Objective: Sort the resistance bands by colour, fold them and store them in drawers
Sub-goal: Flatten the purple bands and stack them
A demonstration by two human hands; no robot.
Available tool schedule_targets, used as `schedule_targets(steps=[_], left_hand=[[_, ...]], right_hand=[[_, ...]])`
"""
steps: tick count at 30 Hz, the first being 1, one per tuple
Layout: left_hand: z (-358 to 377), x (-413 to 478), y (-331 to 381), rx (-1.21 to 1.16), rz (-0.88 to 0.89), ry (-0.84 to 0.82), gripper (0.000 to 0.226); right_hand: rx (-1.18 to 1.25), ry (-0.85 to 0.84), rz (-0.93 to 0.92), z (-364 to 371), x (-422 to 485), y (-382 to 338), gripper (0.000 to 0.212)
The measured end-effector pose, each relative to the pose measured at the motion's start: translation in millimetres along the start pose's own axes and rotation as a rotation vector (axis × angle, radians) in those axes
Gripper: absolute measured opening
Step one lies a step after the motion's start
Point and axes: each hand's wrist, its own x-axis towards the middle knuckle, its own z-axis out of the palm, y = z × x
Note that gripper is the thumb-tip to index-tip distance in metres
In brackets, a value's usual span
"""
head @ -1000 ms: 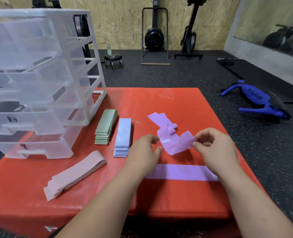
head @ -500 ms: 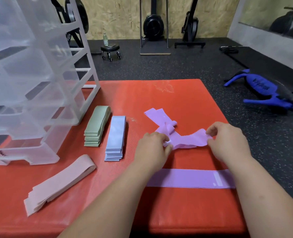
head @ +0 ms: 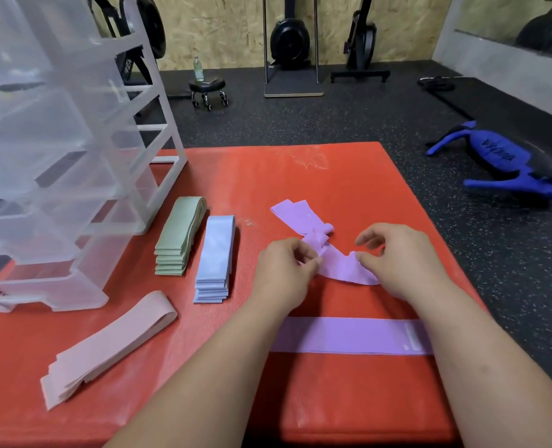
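A crumpled purple band [head: 342,268] lies on the red mat [head: 349,176]. My left hand [head: 284,273] pinches its left end, and my right hand [head: 400,260] pinches its right part with thumb and fingers. Behind it lies another tangled purple band [head: 292,212]. A flat purple band [head: 349,336] stretches across the mat under my forearms. To the left sit a green stack [head: 179,236], a blue stack [head: 216,257] and a pink stack [head: 106,345]. The clear drawer unit [head: 58,156] stands at the mat's left.
Black rubber floor surrounds the mat. A blue piece of gym gear [head: 500,163] lies on the floor at the right. A small wheeled stool with a bottle [head: 208,87] and exercise machines [head: 290,43] stand by the far wall.
The purple band was raised between both hands; now it is lower, stretched near the mat. My view has dipped and moved closer.
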Motion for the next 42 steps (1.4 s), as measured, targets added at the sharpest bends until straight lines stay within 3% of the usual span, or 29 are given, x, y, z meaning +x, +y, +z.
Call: schedule_targets(steps=[5, 12, 16, 21, 23, 26, 29, 31, 36, 39, 42], left_hand=[[-10, 4, 12, -0.282, 0.038, 0.090, 0.009], [-9, -6, 16, -0.455, 0.086, -0.114, 0.009], [-13, -11, 19, -0.440, 0.078, -0.181, 0.016], [-19, -5, 17, -0.369, 0.112, -0.101, 0.022], [-23, -5, 18, -0.311, 0.178, -0.126, 0.027], [-28, -3, 20, -0.372, 0.211, -0.231, 0.023], [-34, -2, 18, -0.406, 0.184, -0.261, 0.010], [-37, 0, 15, -0.382, 0.179, -0.236, 0.008], [-41, -2, 15, -0.327, 0.251, -0.194, 0.005], [-43, 0, 9, -0.190, 0.287, -0.239, 0.006], [-43, 0, -1, 0.017, 0.298, -0.287, 0.021]], right_hand=[[0.268, 0.060, -0.054, -4, -7, -18, 0.006], [0.402, -0.057, -0.018, 3, -14, -26, 0.020], [0.436, -0.061, 0.017, 5, -12, -24, 0.013], [0.341, 0.060, 0.037, 2, -6, -21, 0.008], [0.373, 0.015, -0.038, -2, -8, -28, 0.007], [0.635, -0.119, -0.129, -11, -11, -41, 0.004], [0.733, -0.048, -0.138, -14, -8, -38, 0.003], [0.771, -0.015, -0.115, -15, -7, -33, 0.006], [0.665, -0.183, -0.159, -18, -14, -29, 0.013], [0.618, -0.079, -0.184, -20, -14, -30, 0.012], [0.718, -0.015, -0.155, -24, -13, -28, 0.015]])
